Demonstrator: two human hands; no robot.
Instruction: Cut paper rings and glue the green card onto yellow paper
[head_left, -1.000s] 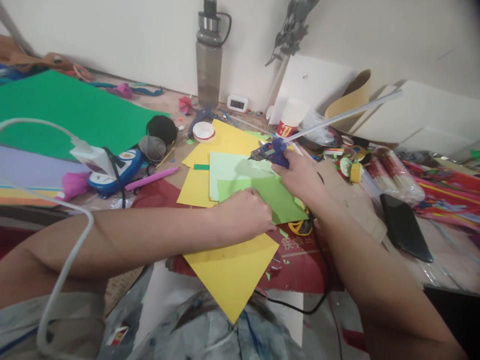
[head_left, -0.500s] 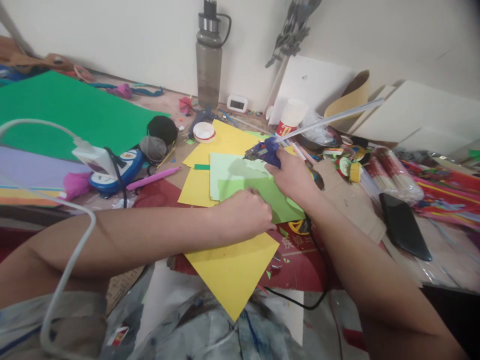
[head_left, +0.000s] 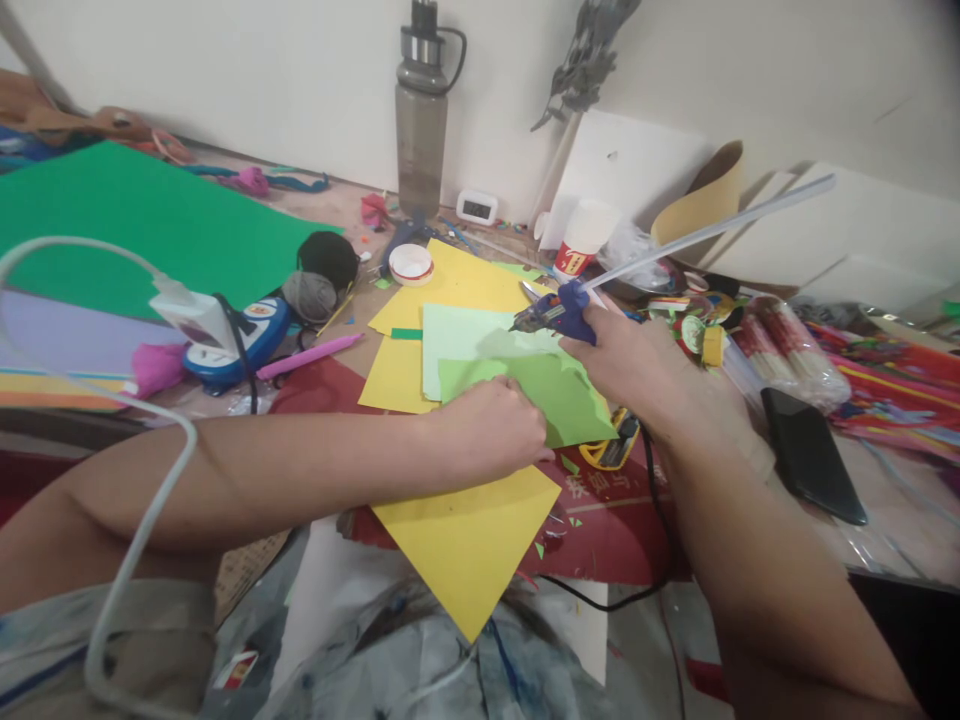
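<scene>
Evidently, the blue, pistol-shaped plastic glue gun [head_left: 574, 312] is pointing toward the pale-green paper sheet [head_left: 465, 332], the right hand [head_left: 626, 360] wrapping its fingers around the handle for control. The left hand [head_left: 491, 425], curling its fingers into a fist, is resting on the bright-green paper sheet [head_left: 570, 400], probably steadying it.

Short, loose grey sleeve [head_left: 142, 625], grey clothing [head_left: 375, 665] with dark blue streaks

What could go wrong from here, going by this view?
The glue gun points toward the left hand, so hot glue might catch it.
Its black cord loops below the right hand and could snag.
The long glue stick sticking out behind might knock the paper cup.
</scene>
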